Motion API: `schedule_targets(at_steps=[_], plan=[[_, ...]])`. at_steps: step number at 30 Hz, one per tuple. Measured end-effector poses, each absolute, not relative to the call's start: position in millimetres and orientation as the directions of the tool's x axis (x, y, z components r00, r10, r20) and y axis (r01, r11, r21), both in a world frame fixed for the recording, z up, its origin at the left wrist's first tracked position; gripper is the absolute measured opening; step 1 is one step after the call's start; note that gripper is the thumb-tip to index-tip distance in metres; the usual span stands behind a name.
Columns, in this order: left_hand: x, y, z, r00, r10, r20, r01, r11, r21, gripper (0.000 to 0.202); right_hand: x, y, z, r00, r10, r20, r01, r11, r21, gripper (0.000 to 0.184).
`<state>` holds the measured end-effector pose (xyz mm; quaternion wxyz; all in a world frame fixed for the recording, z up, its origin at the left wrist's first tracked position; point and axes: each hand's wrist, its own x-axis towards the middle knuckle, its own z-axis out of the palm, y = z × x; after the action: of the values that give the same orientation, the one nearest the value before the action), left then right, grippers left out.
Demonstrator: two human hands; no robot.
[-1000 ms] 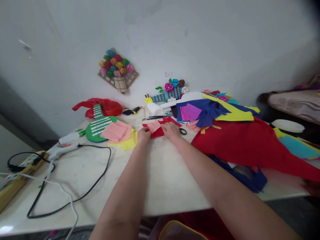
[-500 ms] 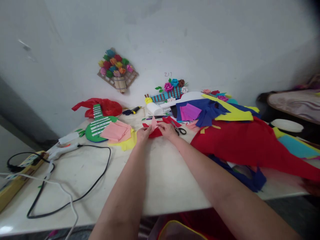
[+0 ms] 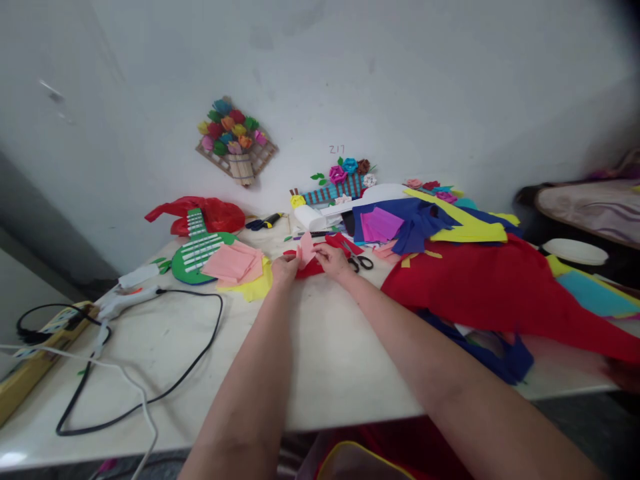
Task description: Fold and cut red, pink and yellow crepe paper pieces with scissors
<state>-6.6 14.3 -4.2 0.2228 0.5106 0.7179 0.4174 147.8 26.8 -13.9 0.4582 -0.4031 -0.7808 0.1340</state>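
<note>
Hands [image 3: 285,269] holding pink piece [image 3: 306,251], "217" [image 3: 337,149] handwritten on wall [image 3: 425,100]

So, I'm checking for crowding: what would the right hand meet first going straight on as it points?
First the small pink piece; the right hand seems to touch it with its fingertips. Just beyond, the left hand probably comes next, though depth is unclear.

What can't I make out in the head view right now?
In the head view:
Pink piece: held part, hidden by the left hand.
Right hand: fingertip contact, too small.
Red sheet: outline, covered by pink piece and hands.
Red cloth: far end, cut off by right edge.
</note>
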Motion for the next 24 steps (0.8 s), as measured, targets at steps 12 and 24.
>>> schedule_targets(at_steps=[12, 24], plan=[[-7.8, 16.1, -5.4, -0.401, 0.913, 0.075, 0.512, 0.156, 0.845, 0.024, 152.3, 18.8, -6.1, -0.19, 0.837, 0.512, 0.618, 0.508, -0.6, 0.026], [-13.4, 25.3, -14.7, -0.452, 0.891, 0.038, 0.448, 0.19, 0.874, 0.038, 156.3, 14.1, -3.2, -0.175, 0.904, 0.39, 0.851, 0.338, -0.401, 0.028]])
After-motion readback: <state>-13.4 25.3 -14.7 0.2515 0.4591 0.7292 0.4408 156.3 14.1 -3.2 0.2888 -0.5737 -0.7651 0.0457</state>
